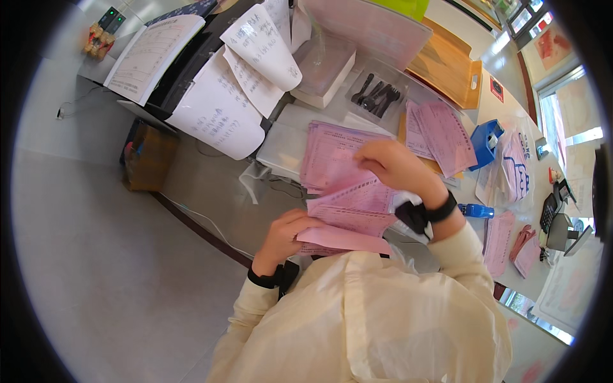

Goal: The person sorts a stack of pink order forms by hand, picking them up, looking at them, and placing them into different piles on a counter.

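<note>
My left hand (286, 235) grips the left end of a sheaf of pink printed forms (349, 225) close to my body; several sheets are fanned and one is folded over. Above them, my right hand (395, 167) bends over a stack of pink forms (330, 148), its fingertips at a blurred pink sheet. Whether they pinch that sheet is hard to tell. More pink forms (443, 134) lie right of the stack. Both wrists wear black bands.
A clear box of black plastic forks and spoons (378, 95) stands behind the stack. Handwritten white sheets (220, 119) hang at the left. Rightward are a blue tape dispenser (486, 141), a blue stapler (475, 210), a printed plastic bag (515, 167) and a wooden tray (443, 57).
</note>
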A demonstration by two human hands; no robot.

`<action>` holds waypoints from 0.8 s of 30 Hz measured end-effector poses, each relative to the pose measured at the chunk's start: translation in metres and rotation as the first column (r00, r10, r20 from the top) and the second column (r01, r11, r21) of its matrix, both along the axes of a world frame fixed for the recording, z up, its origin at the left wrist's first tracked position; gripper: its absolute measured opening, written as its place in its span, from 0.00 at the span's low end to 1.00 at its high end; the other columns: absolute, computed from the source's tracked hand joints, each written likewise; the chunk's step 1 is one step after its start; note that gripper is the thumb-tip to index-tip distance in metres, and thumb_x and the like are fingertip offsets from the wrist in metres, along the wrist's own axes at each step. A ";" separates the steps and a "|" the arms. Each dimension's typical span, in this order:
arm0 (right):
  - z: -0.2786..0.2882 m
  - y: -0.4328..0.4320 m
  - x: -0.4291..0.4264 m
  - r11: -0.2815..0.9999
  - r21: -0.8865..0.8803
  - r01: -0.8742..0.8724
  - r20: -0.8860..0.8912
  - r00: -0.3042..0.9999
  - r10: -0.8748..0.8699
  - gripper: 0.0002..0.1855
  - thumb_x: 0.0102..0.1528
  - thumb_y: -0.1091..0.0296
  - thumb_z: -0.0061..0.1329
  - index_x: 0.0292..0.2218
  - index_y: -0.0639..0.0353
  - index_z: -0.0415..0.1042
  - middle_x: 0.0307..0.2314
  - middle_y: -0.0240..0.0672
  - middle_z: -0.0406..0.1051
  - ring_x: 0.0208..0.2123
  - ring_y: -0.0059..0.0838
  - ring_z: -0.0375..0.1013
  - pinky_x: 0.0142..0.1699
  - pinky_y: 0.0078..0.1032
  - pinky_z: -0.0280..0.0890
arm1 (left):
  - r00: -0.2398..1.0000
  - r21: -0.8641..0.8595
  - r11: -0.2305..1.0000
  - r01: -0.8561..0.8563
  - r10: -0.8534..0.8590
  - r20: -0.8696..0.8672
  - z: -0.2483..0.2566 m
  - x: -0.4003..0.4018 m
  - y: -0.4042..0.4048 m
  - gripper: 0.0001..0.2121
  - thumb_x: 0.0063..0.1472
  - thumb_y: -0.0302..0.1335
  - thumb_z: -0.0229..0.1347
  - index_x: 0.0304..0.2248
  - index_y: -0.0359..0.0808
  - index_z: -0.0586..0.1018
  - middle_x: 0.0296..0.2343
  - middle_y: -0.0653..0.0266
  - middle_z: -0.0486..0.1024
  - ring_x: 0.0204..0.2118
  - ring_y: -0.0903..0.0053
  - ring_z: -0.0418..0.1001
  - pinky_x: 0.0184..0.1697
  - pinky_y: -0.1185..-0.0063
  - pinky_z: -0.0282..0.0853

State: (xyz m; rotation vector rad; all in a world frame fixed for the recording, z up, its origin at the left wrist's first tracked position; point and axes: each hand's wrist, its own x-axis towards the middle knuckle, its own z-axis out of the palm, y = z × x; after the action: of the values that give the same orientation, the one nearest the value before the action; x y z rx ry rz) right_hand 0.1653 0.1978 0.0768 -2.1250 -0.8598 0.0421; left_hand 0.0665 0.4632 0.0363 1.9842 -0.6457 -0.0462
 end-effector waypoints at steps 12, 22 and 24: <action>0.001 -0.016 -0.096 0.930 0.218 0.295 -0.177 0.949 -0.259 0.12 0.42 0.83 0.48 0.32 0.61 0.73 0.26 0.38 0.71 0.29 0.38 0.70 0.35 0.28 0.65 | 0.992 0.014 1.000 -0.011 0.012 -0.124 0.009 0.017 -0.032 0.19 0.44 0.09 0.44 0.37 0.33 0.74 0.28 0.53 0.74 0.33 0.61 0.72 0.36 0.76 0.68; -0.014 -0.027 -0.127 0.916 0.161 0.367 -0.114 0.929 -0.352 0.16 0.41 0.88 0.39 0.30 0.61 0.74 0.26 0.36 0.73 0.29 0.36 0.71 0.35 0.26 0.65 | 0.992 -0.016 0.997 0.073 -0.074 -0.099 0.006 0.012 -0.028 0.20 0.40 0.09 0.47 0.35 0.35 0.78 0.29 0.59 0.75 0.32 0.67 0.73 0.36 0.78 0.68; -0.013 -0.024 -0.128 0.869 0.188 0.457 -0.189 0.885 -0.425 0.18 0.40 0.89 0.37 0.29 0.60 0.74 0.26 0.36 0.73 0.28 0.35 0.71 0.34 0.25 0.65 | 0.992 0.000 0.995 0.102 -0.102 -0.073 0.004 0.008 -0.026 0.19 0.41 0.10 0.48 0.34 0.35 0.78 0.29 0.59 0.75 0.32 0.67 0.74 0.35 0.78 0.69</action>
State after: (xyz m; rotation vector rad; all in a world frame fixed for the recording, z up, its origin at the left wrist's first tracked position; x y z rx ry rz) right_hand 0.0376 0.1735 0.0640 -2.0226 -0.2616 -0.1372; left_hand 0.0740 0.4373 0.0403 1.9427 -0.6998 -0.1816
